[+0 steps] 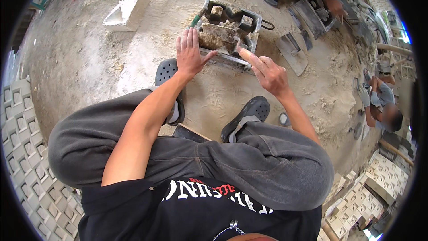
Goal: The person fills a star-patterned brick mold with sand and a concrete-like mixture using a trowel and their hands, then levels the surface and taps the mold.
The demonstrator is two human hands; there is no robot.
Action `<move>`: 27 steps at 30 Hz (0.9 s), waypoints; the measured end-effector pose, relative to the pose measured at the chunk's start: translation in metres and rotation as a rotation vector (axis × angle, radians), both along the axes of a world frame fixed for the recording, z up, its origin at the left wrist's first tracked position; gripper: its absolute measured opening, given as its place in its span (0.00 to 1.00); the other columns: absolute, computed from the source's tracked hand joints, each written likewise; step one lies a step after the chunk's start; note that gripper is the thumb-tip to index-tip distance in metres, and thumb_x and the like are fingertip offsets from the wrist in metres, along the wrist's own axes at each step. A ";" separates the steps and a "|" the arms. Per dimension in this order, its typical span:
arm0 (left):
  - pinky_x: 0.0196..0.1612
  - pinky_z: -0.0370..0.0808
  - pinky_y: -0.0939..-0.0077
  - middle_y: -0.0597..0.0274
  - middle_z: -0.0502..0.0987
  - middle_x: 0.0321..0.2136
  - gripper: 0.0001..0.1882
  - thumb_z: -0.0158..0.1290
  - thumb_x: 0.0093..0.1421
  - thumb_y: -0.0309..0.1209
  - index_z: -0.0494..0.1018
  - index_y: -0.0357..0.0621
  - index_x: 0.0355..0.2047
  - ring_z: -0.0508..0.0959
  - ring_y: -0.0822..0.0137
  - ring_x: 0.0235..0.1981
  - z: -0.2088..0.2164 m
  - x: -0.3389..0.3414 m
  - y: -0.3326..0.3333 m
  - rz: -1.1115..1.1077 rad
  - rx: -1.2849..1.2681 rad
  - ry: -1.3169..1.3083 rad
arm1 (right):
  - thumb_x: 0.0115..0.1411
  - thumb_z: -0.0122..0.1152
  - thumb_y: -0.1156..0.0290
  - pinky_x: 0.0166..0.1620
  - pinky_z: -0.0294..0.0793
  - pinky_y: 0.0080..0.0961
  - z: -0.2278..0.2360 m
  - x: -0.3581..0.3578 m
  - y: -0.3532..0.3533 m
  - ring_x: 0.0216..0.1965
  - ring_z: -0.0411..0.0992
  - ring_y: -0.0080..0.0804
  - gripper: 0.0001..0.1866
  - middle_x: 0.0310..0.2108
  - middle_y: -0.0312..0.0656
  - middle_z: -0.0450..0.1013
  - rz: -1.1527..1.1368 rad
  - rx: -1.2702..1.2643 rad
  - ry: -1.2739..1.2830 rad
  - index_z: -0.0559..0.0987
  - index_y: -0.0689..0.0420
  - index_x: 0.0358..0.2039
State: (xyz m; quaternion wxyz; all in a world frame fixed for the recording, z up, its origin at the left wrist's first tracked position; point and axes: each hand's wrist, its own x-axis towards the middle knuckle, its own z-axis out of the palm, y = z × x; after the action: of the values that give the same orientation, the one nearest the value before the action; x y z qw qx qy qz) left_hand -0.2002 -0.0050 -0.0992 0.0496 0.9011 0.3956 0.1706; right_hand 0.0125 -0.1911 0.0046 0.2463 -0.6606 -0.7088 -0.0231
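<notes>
Currently, I view grey rectangular metal mould [257, 27] on dusty pale ground [89, 62], ahead of both hands, partly packed with coarse sandy mix [211, 40]. Left hand [190, 56]: fingers extended, grasping nothing visible, laid against mould's near left side. Right hand [269, 75]: clenched around short tan-handled tool [248, 56], tip at mould's near right part. Step in hand, I judge: dressing mix inside mould. Next move likely calls for firm left-hand bracing, short controlled tool strokes.
</notes>
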 end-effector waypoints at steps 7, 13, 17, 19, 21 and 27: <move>0.68 0.44 0.56 0.47 0.57 0.64 0.50 0.46 0.55 0.65 0.56 0.32 0.62 0.52 0.54 0.67 0.010 0.013 -0.010 -0.219 0.021 0.000 | 0.55 0.62 0.71 0.25 0.75 0.31 0.002 0.007 -0.036 0.28 0.75 0.36 0.24 0.34 0.39 0.74 -0.124 -0.023 -0.088 0.74 0.50 0.54; 0.68 0.47 0.59 0.42 0.56 0.64 0.47 0.44 0.59 0.61 0.54 0.29 0.62 0.52 0.51 0.67 0.012 0.030 -0.028 -0.513 -0.065 0.041 | 0.58 0.60 0.70 0.34 0.75 0.33 -0.032 0.006 -0.103 0.32 0.75 0.44 0.19 0.37 0.47 0.76 -0.555 0.030 0.171 0.76 0.58 0.50; 0.68 0.44 0.57 0.38 0.50 0.66 0.52 0.41 0.59 0.64 0.48 0.25 0.64 0.48 0.48 0.68 0.017 0.066 -0.025 -0.352 -0.033 0.058 | 0.61 0.57 0.70 0.34 0.73 0.36 -0.068 0.005 -0.179 0.30 0.75 0.42 0.19 0.33 0.47 0.77 -0.901 0.117 0.375 0.75 0.63 0.51; 0.69 0.41 0.56 0.38 0.47 0.66 0.53 0.41 0.58 0.65 0.46 0.25 0.64 0.45 0.48 0.69 0.015 0.076 -0.015 -0.249 -0.064 0.098 | 0.62 0.56 0.68 0.33 0.72 0.34 -0.094 0.004 -0.208 0.28 0.75 0.37 0.20 0.33 0.46 0.77 -1.068 0.176 0.544 0.74 0.64 0.52; 0.69 0.39 0.56 0.38 0.45 0.67 0.53 0.41 0.58 0.64 0.45 0.25 0.64 0.43 0.47 0.69 0.010 0.093 -0.016 -0.266 -0.064 0.129 | 0.63 0.55 0.66 0.29 0.71 0.29 -0.111 0.002 -0.244 0.25 0.73 0.30 0.20 0.33 0.44 0.77 -1.261 0.264 0.652 0.74 0.64 0.53; 0.69 0.38 0.56 0.37 0.42 0.67 0.51 0.41 0.61 0.62 0.42 0.27 0.65 0.41 0.46 0.69 0.028 0.125 -0.027 -0.485 -0.019 0.310 | 0.64 0.51 0.63 0.15 0.56 0.16 -0.110 0.042 -0.273 0.14 0.60 0.18 0.21 0.27 0.40 0.72 -1.624 0.396 1.487 0.72 0.58 0.55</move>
State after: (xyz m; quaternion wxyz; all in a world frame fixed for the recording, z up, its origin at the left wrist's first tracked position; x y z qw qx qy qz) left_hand -0.0747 -0.0322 -0.0716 0.0362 0.9842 0.1730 0.0102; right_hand 0.0549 -0.4636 -0.1054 0.6214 -0.7260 0.2727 0.1112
